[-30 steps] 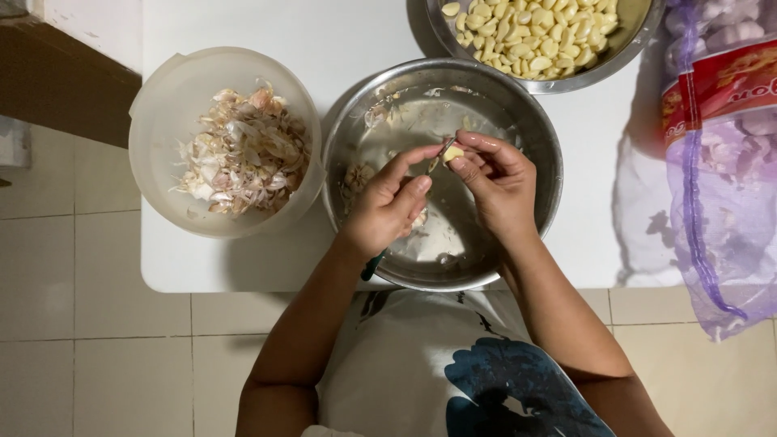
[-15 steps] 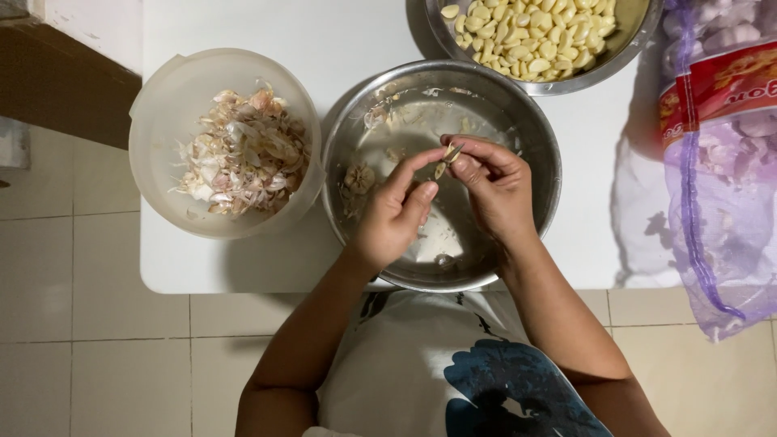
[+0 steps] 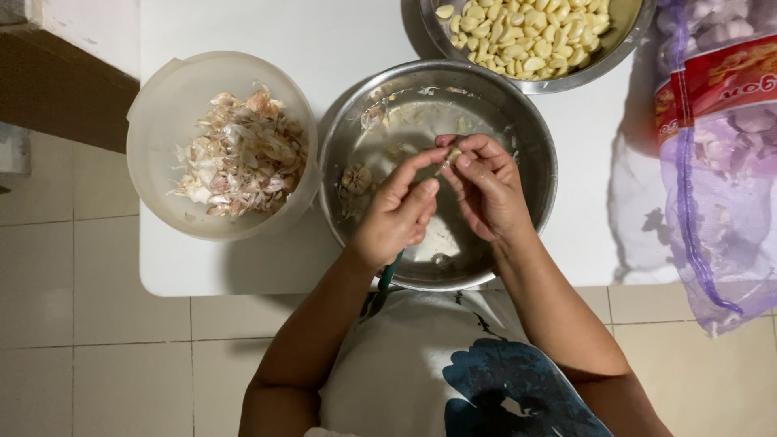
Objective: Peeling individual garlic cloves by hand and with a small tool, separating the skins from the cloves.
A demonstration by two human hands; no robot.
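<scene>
Garlic clove [image 3: 453,154] pinched up between both hands, right over the middle of the steel bowl [image 3: 534,154], a little toward its far side. Small and pale, mostly hidden by fingertips. Knife [image 3: 390,271] in the left hand [image 3: 396,214], teal handle poking out below the palm near the bowl's near rim; blade barely visible up by the clove, so exact contact hard to tell.

Tight quarters all round. Bowl's near rim hanging just over the front edge of the white table [image 3: 243,267]. Plastic tub [image 3: 154,121] of garlic skins [image 3: 243,154] just to the left, its rim almost touching the bowl. Second metal bowl [image 3: 623,44] of peeled cloves [image 3: 526,32] at the far side, its rim overlapping the top edge of the working bowl. Purple mesh bag [image 3: 712,178] of garlic well off to the right, draping over the table edge. Bare tabletop between bowl and bag, and more at the far left behind the tub. Whole garlic head [image 3: 356,176] lying inside the bowl, left of the hands, among scraps.

Left hand curled shut around the knife handle, thumb and forefinger stretched forward to the clove. Right hand [image 3: 486,190] half closed, fingertips [image 3: 461,160] gripping the clove from the right, remaining fingers folded loosely beneath. Both wrists angled in from the near rim, hands touching at the fingertips.
</scene>
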